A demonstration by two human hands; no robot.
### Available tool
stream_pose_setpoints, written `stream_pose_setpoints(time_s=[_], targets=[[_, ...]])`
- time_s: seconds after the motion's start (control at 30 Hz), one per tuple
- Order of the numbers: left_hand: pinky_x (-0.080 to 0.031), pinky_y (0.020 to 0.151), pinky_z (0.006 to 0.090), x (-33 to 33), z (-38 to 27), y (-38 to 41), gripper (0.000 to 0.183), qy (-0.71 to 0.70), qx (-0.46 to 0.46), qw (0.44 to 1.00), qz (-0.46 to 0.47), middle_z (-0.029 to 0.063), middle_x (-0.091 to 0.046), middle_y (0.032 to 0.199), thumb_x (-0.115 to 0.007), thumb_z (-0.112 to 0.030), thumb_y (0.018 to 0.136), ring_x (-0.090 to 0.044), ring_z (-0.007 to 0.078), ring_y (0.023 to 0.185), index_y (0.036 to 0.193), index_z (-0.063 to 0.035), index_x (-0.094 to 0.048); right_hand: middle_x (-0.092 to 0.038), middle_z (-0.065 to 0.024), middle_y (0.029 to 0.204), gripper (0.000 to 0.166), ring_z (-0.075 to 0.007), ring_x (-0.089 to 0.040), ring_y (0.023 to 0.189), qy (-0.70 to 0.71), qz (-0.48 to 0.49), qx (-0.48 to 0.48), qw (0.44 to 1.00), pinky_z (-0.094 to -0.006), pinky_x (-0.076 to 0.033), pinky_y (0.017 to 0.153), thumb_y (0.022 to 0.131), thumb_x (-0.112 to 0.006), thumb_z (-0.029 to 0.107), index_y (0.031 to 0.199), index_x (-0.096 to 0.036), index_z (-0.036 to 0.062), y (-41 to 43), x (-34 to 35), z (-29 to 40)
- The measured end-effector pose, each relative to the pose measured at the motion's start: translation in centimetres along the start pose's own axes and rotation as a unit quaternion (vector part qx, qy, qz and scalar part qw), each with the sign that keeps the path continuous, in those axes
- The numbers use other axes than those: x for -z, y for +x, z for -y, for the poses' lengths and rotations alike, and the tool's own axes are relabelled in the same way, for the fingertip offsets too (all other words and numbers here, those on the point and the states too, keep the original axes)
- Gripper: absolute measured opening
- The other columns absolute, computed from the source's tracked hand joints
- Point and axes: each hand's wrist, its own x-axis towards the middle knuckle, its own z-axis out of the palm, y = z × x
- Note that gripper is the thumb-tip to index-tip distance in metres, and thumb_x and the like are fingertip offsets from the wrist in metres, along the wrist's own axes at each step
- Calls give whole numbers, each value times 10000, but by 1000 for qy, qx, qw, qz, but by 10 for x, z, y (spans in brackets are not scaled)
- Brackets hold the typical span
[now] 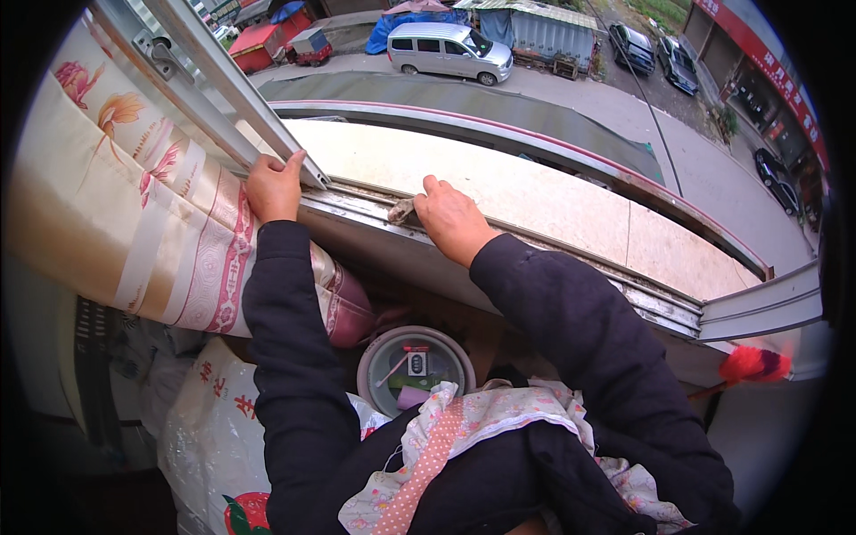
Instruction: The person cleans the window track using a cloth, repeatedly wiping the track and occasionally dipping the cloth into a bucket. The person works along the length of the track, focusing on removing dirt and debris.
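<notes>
My left hand [274, 188] is closed around the lower end of an aluminium sliding window sash [251, 100], thumb along its edge. A dirty grey-brown piece, apparently a rag [401, 211], pokes out beneath the fingers of my right hand [451, 217]. It rests on the grooved metal window track [361, 203], which has dark grime along it. Most of that piece is hidden by my right hand. Just beyond the track lies a pale tiled outer ledge [508, 180].
A floral curtain [154, 221] hangs at the left. Below the sill stands a round tub [364, 374] with small items inside. A printed plastic bag [207, 414] lies lower left, and a red duster [754, 364] is at right. Outside, a silver van [445, 53] is parked.
</notes>
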Motion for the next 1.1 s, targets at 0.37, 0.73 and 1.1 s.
stream_pose_setpoints(time_s=[0.37,0.73,1.1], targets=[[-463,943,490,-11,4,9,777,63,80,982,-157,263,-571,1185,-932,-410,633,-547,430,1142,1124,48,-541,-547,-206,1016,86,-354,-600,968,26,34,6,999,-440,-542,822,855,-571,28,897,-609,-37,0,8,-7],[-489,970,495,-5,11,33,810,68,86,988,-105,288,-547,1225,-905,-375,660,-568,443,1141,1176,102,-501,-571,-194,1015,112,-331,-616,958,18,29,15,999,-411,-556,811,821,-604,29,905,-657,-23,0,7,-7],[-505,969,484,7,9,46,918,108,92,990,-20,323,-593,1214,-900,-421,646,-603,453,1127,1226,132,-452,-666,-238,775,151,-428,-663,829,231,75,9,970,-505,-516,762,804,-575,94,885,-612,-27,84,29,-1]])
